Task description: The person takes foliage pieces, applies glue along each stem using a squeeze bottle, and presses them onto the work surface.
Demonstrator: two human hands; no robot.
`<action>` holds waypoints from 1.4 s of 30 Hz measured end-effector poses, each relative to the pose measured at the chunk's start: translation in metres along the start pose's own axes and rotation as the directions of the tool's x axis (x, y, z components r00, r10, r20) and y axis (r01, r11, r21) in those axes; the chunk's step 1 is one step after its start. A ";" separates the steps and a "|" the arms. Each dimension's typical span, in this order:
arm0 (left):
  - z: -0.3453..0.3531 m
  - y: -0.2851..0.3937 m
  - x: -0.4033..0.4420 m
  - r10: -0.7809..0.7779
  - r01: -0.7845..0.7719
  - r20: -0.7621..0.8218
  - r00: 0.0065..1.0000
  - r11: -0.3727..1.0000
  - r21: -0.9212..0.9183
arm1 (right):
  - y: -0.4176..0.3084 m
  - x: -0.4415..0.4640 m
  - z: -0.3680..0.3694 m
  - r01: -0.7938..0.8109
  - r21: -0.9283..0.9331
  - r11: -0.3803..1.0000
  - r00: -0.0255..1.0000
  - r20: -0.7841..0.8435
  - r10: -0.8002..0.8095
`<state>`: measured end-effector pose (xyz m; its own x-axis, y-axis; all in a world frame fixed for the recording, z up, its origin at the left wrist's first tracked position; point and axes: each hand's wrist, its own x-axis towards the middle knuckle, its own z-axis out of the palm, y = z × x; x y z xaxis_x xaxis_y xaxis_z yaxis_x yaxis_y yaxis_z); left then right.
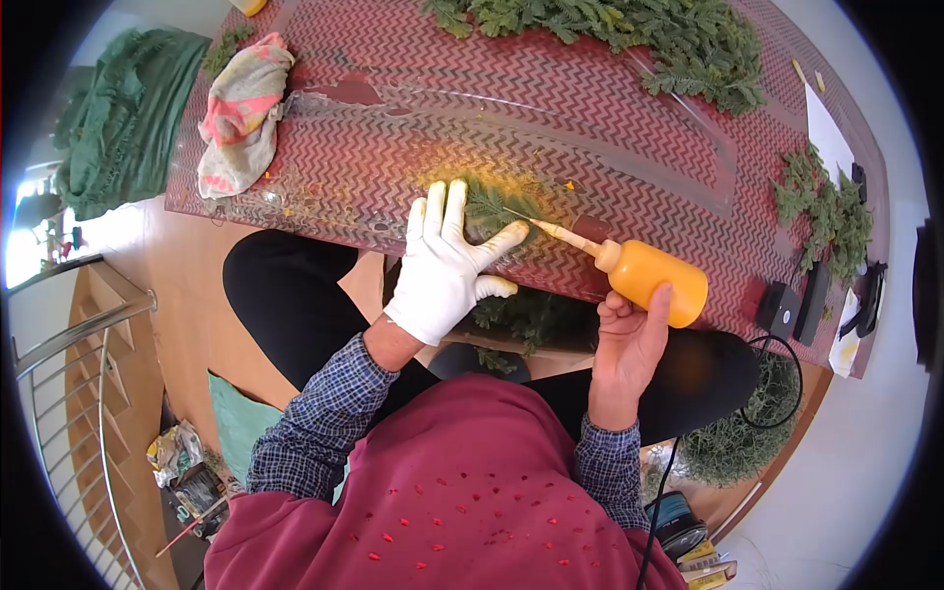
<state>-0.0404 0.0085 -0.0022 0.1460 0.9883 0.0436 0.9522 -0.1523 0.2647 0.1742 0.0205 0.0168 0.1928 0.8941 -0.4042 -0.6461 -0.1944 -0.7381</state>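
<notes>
My left hand, in a white glove with yellow-stained fingertips, lies with its fingers spread at the table's near edge. A small green fern-like sprig sits on the table against those fingers; whether they press on it I cannot tell. My bare right hand is closed around the lower end of a yellow-orange squeeze bottle. The bottle is tilted, and its long thin nozzle points left, with the tip over the sprig. Yellow powder or paint stains the tabletop around it.
The table has a red zigzag-patterned cover. Green sprigs are heaped at the back and at the right. A stained rag lies at the left. A black box with a cable stands at the right edge. Greenery shows below the table edge.
</notes>
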 end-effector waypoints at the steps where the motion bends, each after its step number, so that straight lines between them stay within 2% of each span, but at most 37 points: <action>1: 0.001 0.003 0.000 -0.002 0.002 0.000 1.000 1.000 -0.008 | 0.000 0.001 0.002 0.001 -0.007 1.000 1.000 -0.001 -0.001; 4: 0.006 0.018 0.004 -0.066 0.066 -0.044 0.997 0.998 0.002 | -0.001 0.003 0.006 0.012 -0.038 0.999 1.000 -0.025 -0.013; 6: 0.010 0.029 0.007 -0.188 0.188 -0.064 0.980 0.982 -0.003 | 0.000 0.003 0.006 0.011 -0.011 1.000 0.998 -0.064 -0.012; 9: 0.012 0.029 0.007 -0.192 0.191 -0.063 0.979 0.981 -0.019 | -0.004 0.009 -0.004 -0.006 0.004 1.000 0.999 -0.034 0.006; 13: 0.004 0.015 0.000 -0.089 0.087 -0.071 0.994 0.996 -0.027 | -0.015 0.015 -0.006 0.020 0.005 1.000 0.996 -0.084 -0.020; 15: 0.003 0.006 -0.001 -0.035 0.039 -0.128 0.991 0.999 0.027 | -0.020 0.019 -0.009 0.029 0.020 0.999 0.997 -0.072 -0.028; 18: 0.006 -0.009 0.011 0.065 -0.030 -0.318 0.946 0.993 0.115 | -0.025 0.030 -0.020 0.009 0.088 0.996 0.996 -0.086 -0.002; 19: 0.005 -0.013 0.018 0.068 -0.031 -0.320 0.945 0.992 0.120 | -0.026 0.032 -0.022 -0.015 0.131 0.991 0.997 -0.076 0.025; 21: 0.002 -0.023 0.031 0.112 -0.076 -0.239 0.965 0.985 0.156 | -0.030 0.034 -0.020 -0.016 0.157 0.987 0.997 -0.075 0.028; 23: 0.000 -0.031 0.043 0.142 -0.115 -0.237 0.961 0.985 0.127 | -0.034 0.035 -0.025 -0.040 0.183 0.982 0.996 -0.065 0.052; 25: -0.004 -0.038 0.048 0.110 -0.120 -0.125 0.986 0.990 -0.078 | -0.038 0.037 -0.029 -0.039 0.199 0.979 0.997 -0.053 0.051; 26: -0.008 -0.036 0.048 0.004 -0.032 -0.096 0.995 0.954 -0.297 | -0.039 0.036 -0.032 -0.043 0.208 0.977 0.997 -0.048 0.054; 27: -0.015 -0.037 0.049 0.009 -0.037 -0.093 0.996 0.955 -0.293 | -0.041 0.036 -0.033 -0.041 0.214 0.976 0.997 -0.051 0.053; 28: -0.024 -0.039 0.050 -0.088 0.177 0.177 0.980 0.788 -0.590 | -0.043 0.035 -0.033 -0.030 0.218 0.975 0.998 -0.052 0.043; 29: -0.031 -0.043 0.050 -0.086 0.428 0.451 0.888 0.511 -0.745 | -0.045 0.035 -0.033 -0.022 0.222 0.975 0.998 -0.050 0.034; 30: -0.033 -0.049 0.051 0.006 0.513 0.554 0.832 0.373 -0.773 | -0.046 0.035 -0.034 -0.025 0.224 0.974 0.998 -0.050 0.038; 31: -0.035 -0.053 0.053 0.003 0.515 0.556 0.831 0.374 -0.771 | -0.046 0.035 -0.034 -0.016 0.226 0.974 0.999 -0.046 0.027; 33: -0.039 -0.055 0.060 -0.015 0.602 0.695 0.719 0.513 -0.612 | -0.047 0.036 -0.035 -0.009 0.227 0.974 0.999 -0.040 0.018; 34: -0.043 -0.055 0.063 -0.030 0.580 0.703 0.711 0.591 -0.561 | -0.046 0.037 -0.035 -0.013 0.223 0.975 0.999 -0.040 0.022; 37: -0.046 -0.057 0.075 -0.041 0.591 0.741 0.670 0.633 -0.500 | -0.046 0.036 -0.035 -0.023 0.225 0.974 0.999 -0.033 0.032; 42: -0.042 -0.071 0.092 -0.134 0.649 0.760 0.636 0.625 -0.433 | -0.045 0.035 -0.033 -0.037 0.228 0.973 0.999 -0.021 0.043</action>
<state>-0.1055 0.1099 0.0238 0.1694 0.6509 -0.7400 0.5741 0.5452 0.6109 0.2347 0.0473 0.0178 0.1803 0.8762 -0.4470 -0.8040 -0.1305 -0.5801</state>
